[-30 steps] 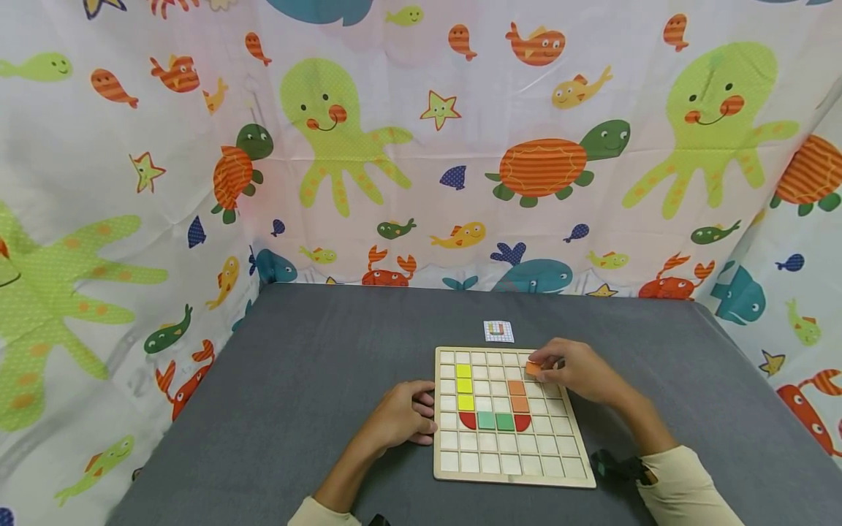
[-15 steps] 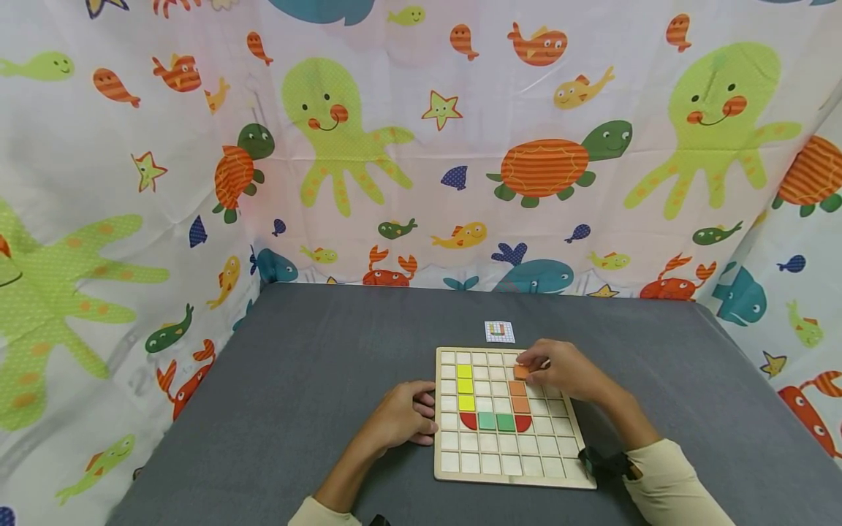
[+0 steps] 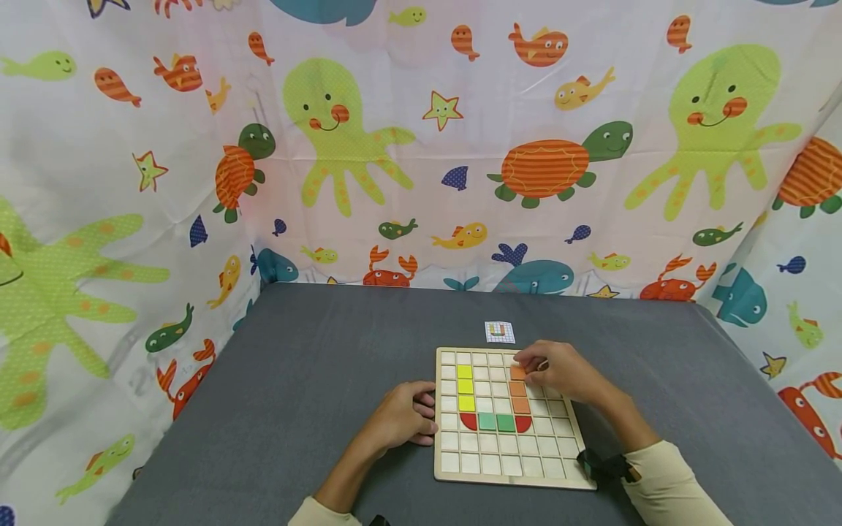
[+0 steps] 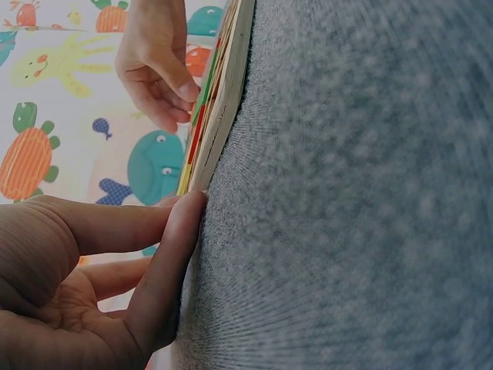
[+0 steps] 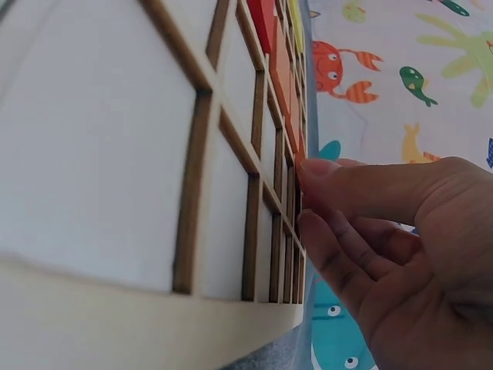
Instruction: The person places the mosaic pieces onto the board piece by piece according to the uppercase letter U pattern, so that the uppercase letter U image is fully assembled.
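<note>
A wooden grid board (image 3: 509, 480) lies on the grey table. My right hand (image 3: 564, 374) pinches an orange square tile (image 3: 517, 373) between thumb and fingers, at a cell straight above two orange tiles (image 3: 518, 397) set in the grid. In the right wrist view, my right fingertips (image 5: 312, 169) are right at the grid's surface. My left hand (image 3: 397, 415) touches the board's left edge with thumb and index finger, spread along it. Set in the board are yellow tiles (image 3: 465, 386), green tiles (image 3: 496, 421) and two red rounded tiles (image 3: 468, 421), together with the orange forming a U shape.
A small card (image 3: 499, 332) printed with a coloured U pattern lies just behind the board. The grey tabletop (image 3: 329, 343) extends to both sides. A sea-animal curtain (image 3: 395, 146) encloses the back and sides.
My right hand has moved a little left with the orange tile, bringing it from the column further right into line above the other orange tiles. My left hand has stayed put.
</note>
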A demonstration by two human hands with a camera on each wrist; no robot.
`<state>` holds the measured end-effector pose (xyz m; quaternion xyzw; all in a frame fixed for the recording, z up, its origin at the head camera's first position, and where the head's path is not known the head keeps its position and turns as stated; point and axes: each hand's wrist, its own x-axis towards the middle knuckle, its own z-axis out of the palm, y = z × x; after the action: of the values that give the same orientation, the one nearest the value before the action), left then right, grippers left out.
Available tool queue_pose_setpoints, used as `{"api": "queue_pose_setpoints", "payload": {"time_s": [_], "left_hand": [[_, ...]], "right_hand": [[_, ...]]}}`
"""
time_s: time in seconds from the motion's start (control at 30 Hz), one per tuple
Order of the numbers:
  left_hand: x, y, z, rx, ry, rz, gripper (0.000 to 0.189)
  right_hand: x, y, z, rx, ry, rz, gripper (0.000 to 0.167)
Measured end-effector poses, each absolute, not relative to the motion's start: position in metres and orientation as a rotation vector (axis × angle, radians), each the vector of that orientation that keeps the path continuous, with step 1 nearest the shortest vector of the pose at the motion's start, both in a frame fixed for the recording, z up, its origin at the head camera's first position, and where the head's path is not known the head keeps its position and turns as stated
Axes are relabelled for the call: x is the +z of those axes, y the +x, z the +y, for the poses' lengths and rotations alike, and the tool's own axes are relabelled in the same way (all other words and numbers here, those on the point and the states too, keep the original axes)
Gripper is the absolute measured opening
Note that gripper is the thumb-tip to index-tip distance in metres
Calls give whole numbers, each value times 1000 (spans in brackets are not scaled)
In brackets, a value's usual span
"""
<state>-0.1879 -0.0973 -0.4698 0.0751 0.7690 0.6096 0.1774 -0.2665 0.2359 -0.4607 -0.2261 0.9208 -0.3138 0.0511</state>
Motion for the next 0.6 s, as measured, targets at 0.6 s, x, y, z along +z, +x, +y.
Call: {"api": "queue_pose_setpoints", "payload": {"time_s": [0.6], "left_hand": [[-469, -188, -94, 1722, 215, 2178, 71]], "right_hand": [[-454, -254, 242, -954, -710, 2819, 30]]}}
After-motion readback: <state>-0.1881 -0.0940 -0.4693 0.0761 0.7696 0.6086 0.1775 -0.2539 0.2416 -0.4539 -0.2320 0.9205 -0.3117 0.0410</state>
